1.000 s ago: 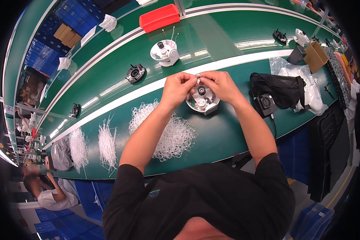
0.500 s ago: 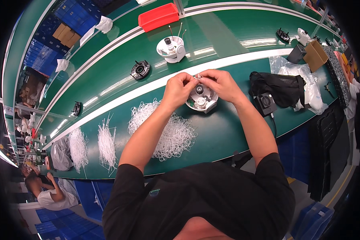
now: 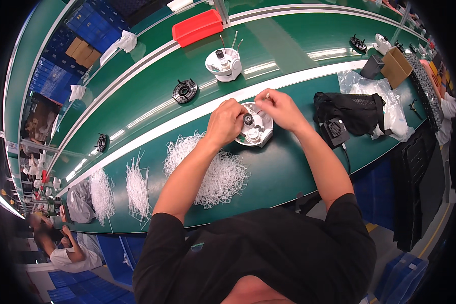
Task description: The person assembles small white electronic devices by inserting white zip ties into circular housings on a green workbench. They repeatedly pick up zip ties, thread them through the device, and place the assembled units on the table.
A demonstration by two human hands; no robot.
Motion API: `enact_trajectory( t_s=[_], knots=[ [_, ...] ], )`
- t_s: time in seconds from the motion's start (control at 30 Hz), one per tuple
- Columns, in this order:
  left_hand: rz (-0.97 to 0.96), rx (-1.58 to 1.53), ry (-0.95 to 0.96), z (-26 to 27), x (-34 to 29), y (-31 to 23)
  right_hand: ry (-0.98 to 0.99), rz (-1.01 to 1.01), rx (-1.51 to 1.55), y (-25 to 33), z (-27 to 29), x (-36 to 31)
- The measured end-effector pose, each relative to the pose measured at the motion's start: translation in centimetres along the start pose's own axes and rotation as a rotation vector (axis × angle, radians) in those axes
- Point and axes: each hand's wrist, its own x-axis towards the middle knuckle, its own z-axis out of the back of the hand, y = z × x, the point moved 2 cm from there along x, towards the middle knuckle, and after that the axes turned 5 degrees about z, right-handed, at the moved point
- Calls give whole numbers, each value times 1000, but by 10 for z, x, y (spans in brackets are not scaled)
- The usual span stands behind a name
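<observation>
A round white camera housing (image 3: 261,140), with a black lens and small inner parts showing, lies on the green bench between my hands. My left hand (image 3: 226,122) is closed at the housing's left side; its fingertips are partly hidden, so what they hold cannot be made out. Over the far right rim, my right hand (image 3: 282,109) pinches a small pale piece (image 3: 267,95), perhaps a wire end. A tangled pile of white looped ties (image 3: 220,180) lies beside my left forearm.
On the green conveyor beyond are another white camera housing (image 3: 224,66) with upright wires, a black ring-shaped part (image 3: 185,91) and a red bin (image 3: 197,28). Two bundles of white ties (image 3: 137,190) lie left. Right are a black mesh bag (image 3: 347,109) and a small black fan-like device (image 3: 335,130).
My hands have drawn apart: the left came down to the housing's side, the right moved slightly right. On the conveyor, the far housing and black parts have shifted right.
</observation>
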Motion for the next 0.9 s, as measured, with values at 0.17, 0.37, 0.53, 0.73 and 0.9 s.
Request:
enact_trajectory(
  t_s=[0.17, 0.37, 0.53, 0.73, 0.9],
  knots=[
    [37, -35, -41, -3, 1, 2, 57, 399, -373, 13, -6, 2],
    [44, 49, -127, 1, 4, 4, 61, 457, -521, 20, 3, 5],
    [135, 11, -3, -6, 17, 12, 161, 258, -614, 15, 8, 2],
    [825, -846, -22, -8, 88, 74, 81, 156, -594, 22, 37, 7],
    [958, -1077, -107, -46, 141, 120, -251, -50, -685, 4, 103, 60]
  ],
)
